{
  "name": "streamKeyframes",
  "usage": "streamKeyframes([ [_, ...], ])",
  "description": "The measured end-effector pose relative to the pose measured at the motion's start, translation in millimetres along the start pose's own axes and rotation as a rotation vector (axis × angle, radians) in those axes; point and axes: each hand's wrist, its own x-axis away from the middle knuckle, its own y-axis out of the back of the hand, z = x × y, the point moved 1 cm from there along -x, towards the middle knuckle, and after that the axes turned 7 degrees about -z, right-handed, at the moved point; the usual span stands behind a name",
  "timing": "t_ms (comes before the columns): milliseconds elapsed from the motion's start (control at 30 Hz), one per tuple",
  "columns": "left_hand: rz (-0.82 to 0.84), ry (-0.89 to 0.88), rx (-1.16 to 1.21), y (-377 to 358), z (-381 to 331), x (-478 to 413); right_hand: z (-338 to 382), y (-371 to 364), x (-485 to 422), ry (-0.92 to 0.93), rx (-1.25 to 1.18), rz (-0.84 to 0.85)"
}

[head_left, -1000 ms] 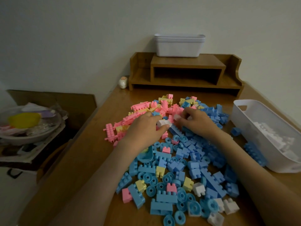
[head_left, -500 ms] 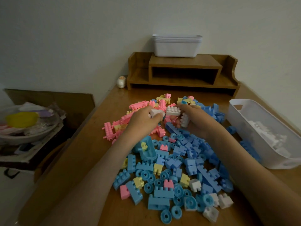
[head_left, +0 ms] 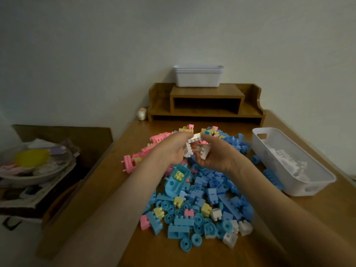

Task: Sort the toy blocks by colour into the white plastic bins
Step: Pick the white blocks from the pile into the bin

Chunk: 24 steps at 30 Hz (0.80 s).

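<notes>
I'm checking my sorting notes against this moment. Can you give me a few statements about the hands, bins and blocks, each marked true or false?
1. The left hand and the right hand both hold white blocks. True.
2. The bin on the right contains pink blocks. False: its contents are white.
3. A yellow block sits in the blue boat. True.
4. The stacked bins stand on the floor. False: they stand on the wooden shelf.

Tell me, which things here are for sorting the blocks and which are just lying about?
For the job:
left hand and right hand, both holding white blocks
pile of mixed blocks
white bin with white blocks in it
stacked bins

Just lying about:
wooden shelf
small figurine
bowl of clutter off the table
</notes>
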Motion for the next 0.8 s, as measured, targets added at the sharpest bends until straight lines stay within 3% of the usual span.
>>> streamKeyframes([
  [133, -0.023, -0.049, -0.111, -19.2, -2.4, 7.3, 11.2, 15.2, 11.7, 0.16, 0.146, -0.158],
  [300, -0.058, -0.189, -0.439, -47.6, -8.8, 14.1, 37.9, 43.6, 34.8, 0.478, 0.765, -0.483],
  [433, 0.021, -0.357, -0.706, -83.6, -15.3, 20.7, 67.1, 87.5, 51.9, 0.723, 1.073, -0.632],
  [567, 0.103, -0.463, -0.851, -125.1, -14.4, 25.1, 89.5, 128.8, 69.9, 0.76, 1.37, -0.731],
  [667, 0.137, -0.482, -0.74, -154.8, -14.7, 24.7, 92.3, 149.0, 78.9, 0.672, 1.449, -0.69],
  [800, 0.132, -0.483, -0.564, -190.9, -17.0, 19.1, 91.7, 158.6, 86.9, 0.82, 1.369, -0.671],
])
